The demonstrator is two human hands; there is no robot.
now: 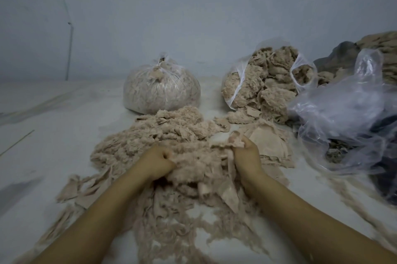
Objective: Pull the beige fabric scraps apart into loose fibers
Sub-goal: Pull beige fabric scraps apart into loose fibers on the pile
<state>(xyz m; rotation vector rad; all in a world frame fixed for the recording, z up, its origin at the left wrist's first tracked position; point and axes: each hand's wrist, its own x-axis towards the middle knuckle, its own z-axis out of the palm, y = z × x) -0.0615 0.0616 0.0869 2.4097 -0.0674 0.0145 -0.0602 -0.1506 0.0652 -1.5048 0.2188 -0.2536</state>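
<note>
A beige fabric scrap (199, 156) stretches between my two hands over the floor. My left hand (158, 161) grips its left end in a fist. My right hand (246, 154) grips the right end, with a tuft of cloth sticking up above the fingers. Behind the hands lies a big fluffy pile of loose beige fibers (154, 134). Flat uncut scraps (266, 141) lie just beyond my right hand, and more scraps and stringy fibers (171, 220) spread between my forearms.
A tied clear bag full of fibers (161, 89) stands at the back. An open bag of beige scraps (264, 83) spills out to its right. Crumpled clear plastic (348, 113) over dark cloth lies at the far right. A pale wall (193, 16) closes the back.
</note>
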